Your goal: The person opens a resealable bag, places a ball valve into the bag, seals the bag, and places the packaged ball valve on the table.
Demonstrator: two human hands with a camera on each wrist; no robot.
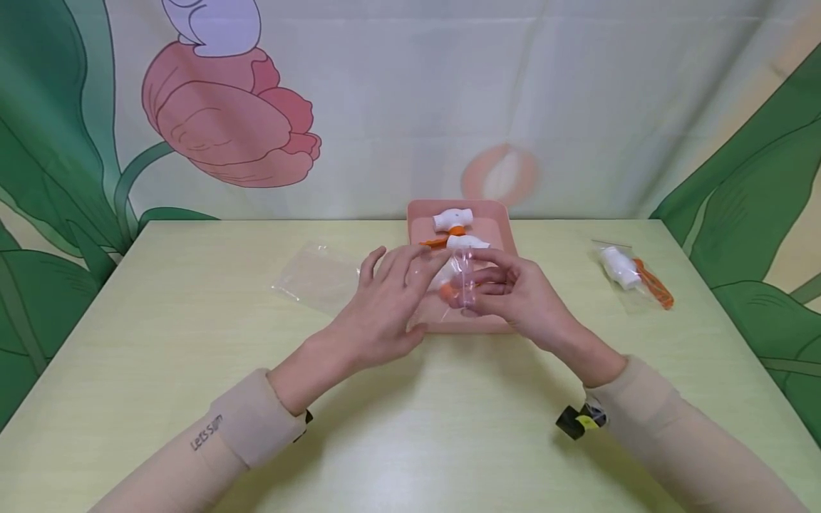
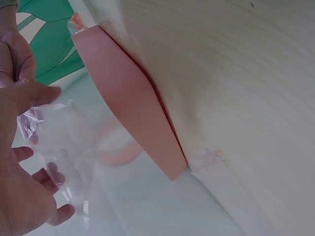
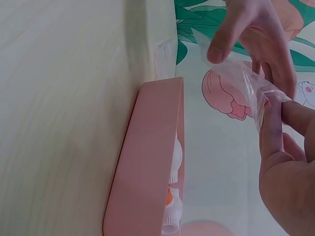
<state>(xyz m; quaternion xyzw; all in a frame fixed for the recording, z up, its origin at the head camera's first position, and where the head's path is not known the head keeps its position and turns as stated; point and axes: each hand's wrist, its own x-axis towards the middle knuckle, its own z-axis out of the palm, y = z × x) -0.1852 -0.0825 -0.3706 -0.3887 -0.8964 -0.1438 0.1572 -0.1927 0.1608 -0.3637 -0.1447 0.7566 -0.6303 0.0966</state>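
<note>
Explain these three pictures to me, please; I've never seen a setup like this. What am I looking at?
There is no machine here: a person works with two bare hands. The wide picture comes from a head camera looking forward and down; the other two come from cameras on the left and right wrists.

On the pale wood-look table stands a shallow pink rectangular tray containing white-and-orange hammer-shaped pieces. Left of it lies a flat transparent bag; to the right, a similar white-and-orange piece seems to be bagged.

The right hand pinches a clear thin plastic bag above the tray. The left hand is beside that bag, fingers spread; whether it touches is hard to tell.
</note>
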